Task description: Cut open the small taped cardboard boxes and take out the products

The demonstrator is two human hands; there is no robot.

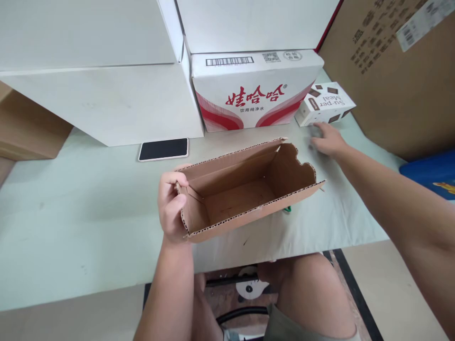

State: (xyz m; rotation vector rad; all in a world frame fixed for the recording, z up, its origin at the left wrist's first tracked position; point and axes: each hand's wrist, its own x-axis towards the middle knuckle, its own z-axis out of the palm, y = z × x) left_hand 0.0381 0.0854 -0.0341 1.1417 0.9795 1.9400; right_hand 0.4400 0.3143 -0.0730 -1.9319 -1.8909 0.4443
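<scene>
My left hand (171,204) grips the left end wall of an open brown cardboard box (231,199), with the thumb inside its rim and fingers outside. Tilted toward me, the box shows an inside with no contents. Its right end has a wavy cut edge. My right hand (330,139) reaches to the back right, fingers stretched and a little apart. Its fingertips are at the lower edge of a small white carton (325,104) printed "Su-per Meal"; whether they touch it I cannot tell. Part of a green item (287,209) peeks out beneath the cardboard box.
A black-screened phone (163,149) lies on the pale green tabletop (106,203). Behind stand a white-and-red water carton (258,94) and large white boxes (135,99). Brown cartons flank both sides, the right one (387,85) large. A blue item (430,170) sits at right.
</scene>
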